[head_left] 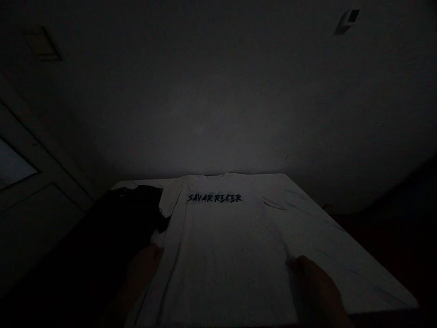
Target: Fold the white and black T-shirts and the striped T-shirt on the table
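Observation:
A white T-shirt [228, 255] with dark lettering across its chest lies spread out, its neckline toward the wall. My left hand [146, 264] is closed on the shirt's left side edge, around the middle of its length. On the opposite side edge, my right hand [312, 275] pinches the fabric, which pulls into a small fold there. A black T-shirt [116, 237] lies to the left, partly under the white shirt's left sleeve. The dim light hides the finer detail of my fingers.
Both shirts rest on a pale table [344, 269] pushed against a grey wall [211, 105]. A door [44, 168] with a glass pane stands at the left. Two small fixtures are on the wall, a switch plate [41, 43] and a dark-faced box [347, 22].

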